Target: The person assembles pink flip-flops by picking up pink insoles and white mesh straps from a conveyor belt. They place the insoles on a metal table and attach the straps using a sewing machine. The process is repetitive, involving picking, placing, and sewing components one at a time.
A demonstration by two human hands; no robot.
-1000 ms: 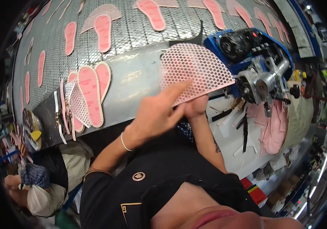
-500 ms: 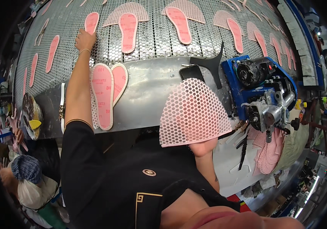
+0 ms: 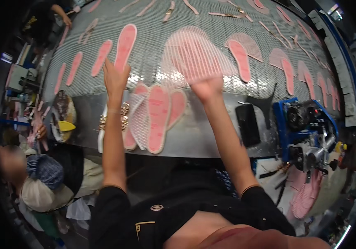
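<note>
My left hand [image 3: 116, 79] is closed on the lower end of a pink insole [image 3: 127, 43] with a pale edge, over the perforated metal surface. Farther right, my right hand [image 3: 209, 88] grips the near edge of a white mesh piece [image 3: 223, 64], rounded on its far side and blurred by motion. Pink shows through that mesh from beneath. Between my forearms, a pink insole [image 3: 158, 116] lies on a small overlapping pile with a white mesh piece [image 3: 138, 126] at its left.
More insoles [image 3: 239, 60] lie along the perforated surface, some beside mesh pieces. A black phone [image 3: 247, 124] and a blue-framed machine [image 3: 302, 128] are at right. A stained container with a yellow scoop-like piece [image 3: 66, 125] stands at left. Another person [image 3: 41, 178] sits at lower left.
My right hand has carried the mesh piece forward from the table's near edge to over the perforated surface. My left hand remains at the insole. The view has shifted, and the phone now shows fully.
</note>
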